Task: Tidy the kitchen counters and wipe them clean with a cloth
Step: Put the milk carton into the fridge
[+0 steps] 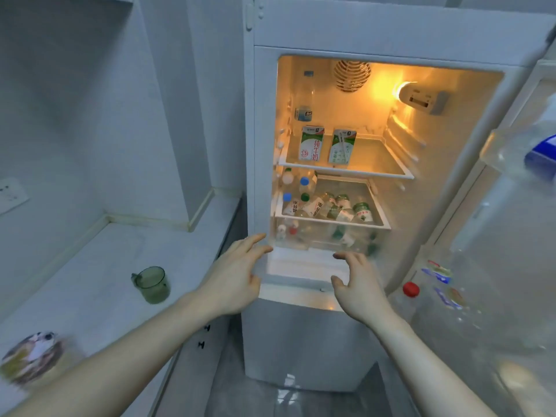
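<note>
Head view, looking down into an open fridge (340, 37), door (511, 236) swung wide to the right. Both arms stretched toward the clear drawer (328, 224) packed with small bottles (334, 206). Left hand (237, 278) spread wide, fingers straight, tips just at the drawer's left front corner, holding nothing. Right hand (358, 284) loosely open, fingers bent a little, hovering near the drawer's front lip, also empty. Whether either hand actually touches the plastic: cannot tell, given the blur.

Probably mid-step on pushing the drawer in or steadying it. Best done with both palms flat on the front edge, pressing evenly so the drawer slides straight and the loose bottles do not roll or jam; then shutting the door fully before turning to the desk.

Above the drawer, two milk cartons (326, 144) upright on a glass shelf (370, 164), lamp (421, 97) glowing at the upper right. More bottles in the door rack, one with a red cap (410, 288).

Left of the fridge, pale desk (90, 281) along the wall, carrying a green see-through cup (152, 284) and, at the near edge, a blurred round tin (30, 359) with a picture on top. No cloth in sight. Wall socket (10, 194) at far left, dark tiled floor (270, 398) below.
</note>
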Action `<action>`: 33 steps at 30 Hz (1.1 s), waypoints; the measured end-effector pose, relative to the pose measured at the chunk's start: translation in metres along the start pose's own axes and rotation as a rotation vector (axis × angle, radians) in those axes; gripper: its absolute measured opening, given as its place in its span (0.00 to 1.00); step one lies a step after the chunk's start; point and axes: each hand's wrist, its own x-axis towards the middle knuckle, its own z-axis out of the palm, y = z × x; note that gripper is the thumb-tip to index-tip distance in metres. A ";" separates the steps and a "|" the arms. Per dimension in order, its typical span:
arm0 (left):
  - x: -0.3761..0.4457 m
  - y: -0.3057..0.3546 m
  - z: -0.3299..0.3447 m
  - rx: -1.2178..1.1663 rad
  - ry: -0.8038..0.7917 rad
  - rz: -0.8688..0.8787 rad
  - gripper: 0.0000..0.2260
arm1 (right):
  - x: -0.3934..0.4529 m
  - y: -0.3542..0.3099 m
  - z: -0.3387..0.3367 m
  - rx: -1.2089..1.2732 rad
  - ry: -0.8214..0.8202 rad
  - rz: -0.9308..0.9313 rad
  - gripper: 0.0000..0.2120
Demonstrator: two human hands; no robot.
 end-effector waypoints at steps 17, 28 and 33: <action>-0.171 0.073 0.041 -0.089 -0.024 -0.155 0.27 | -0.164 0.049 -0.024 -0.384 -0.483 0.248 0.32; -0.264 0.175 0.084 -0.094 0.054 -0.301 0.26 | -0.247 0.089 -0.026 -0.408 -0.732 0.197 0.28; -0.303 0.191 0.081 -0.087 0.070 -0.354 0.26 | -0.272 0.095 -0.028 -0.389 -0.754 0.203 0.23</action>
